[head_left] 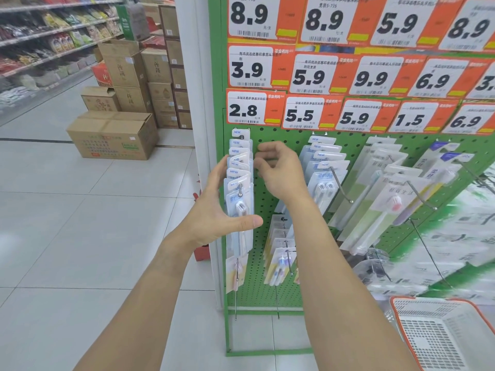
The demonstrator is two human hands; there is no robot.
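The toothbrush packs [239,183] hang on the far-left hook [241,192] of the green pegboard [267,277], straight under the 2.8 price tag [250,109]. I count at least seven of them, fanned one behind another. Each is a clear blister on a white card with a blue "NEW" tab at the top. The front one shows a white brush head with its bristles facing me.

My left hand [214,210] brackets the stack in a wide C. Its fingers run up the left edge and the thumb [250,222] lies across the front of the lower part. My right hand [278,170] is up at the right edge of the top cards, fingers curled in. I cannot tell whether they actually have hold of a card.

Just right hangs a second row of packs [325,167], and below it a smaller bunch [280,254]. The lowest row of tags has five: 2.8, 5.5, 5.9, 1.5 and 6.9.

Near right sits one white basket with an orange rim [396,314]. Far left, cardboard boxes [112,135] are stacked on the tiled floor.
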